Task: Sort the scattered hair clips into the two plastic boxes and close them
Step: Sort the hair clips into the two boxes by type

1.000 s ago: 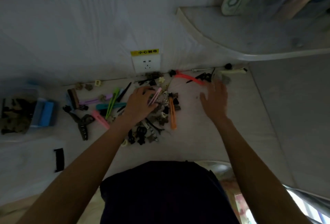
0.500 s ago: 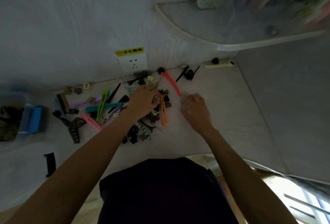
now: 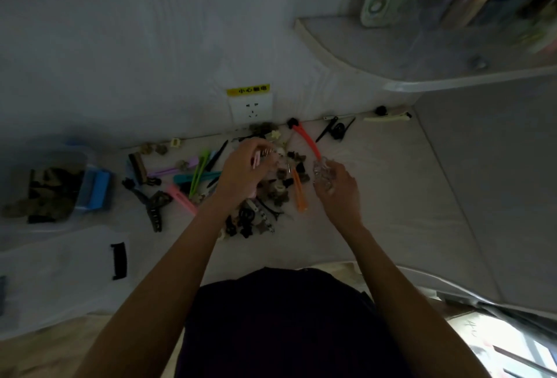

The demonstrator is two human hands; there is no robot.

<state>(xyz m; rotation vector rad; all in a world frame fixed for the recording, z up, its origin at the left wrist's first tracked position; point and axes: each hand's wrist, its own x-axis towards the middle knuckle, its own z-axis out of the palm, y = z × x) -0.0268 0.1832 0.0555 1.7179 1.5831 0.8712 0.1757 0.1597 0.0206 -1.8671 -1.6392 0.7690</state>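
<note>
Both your hands are raised over the clip pile, each grasping clips.

Your left hand (image 3: 245, 171) is curled round a pale pink flat clip (image 3: 256, 161) together with a few small metal clips, above the middle of the heap of small dark and brown hair clips (image 3: 268, 197) on the white table (image 3: 376, 197). Your right hand (image 3: 339, 188) grips a clear, glassy claw clip (image 3: 322, 173) just beside the long orange clip (image 3: 300, 194). To the left lie green (image 3: 199, 171), teal (image 3: 193, 178) and pink long clips (image 3: 180, 195). The clear plastic box with a blue latch (image 3: 75, 166), well apart at far left, holds dark clips; a second clear box with a black latch (image 3: 60, 263) sits nearer you.
</note>
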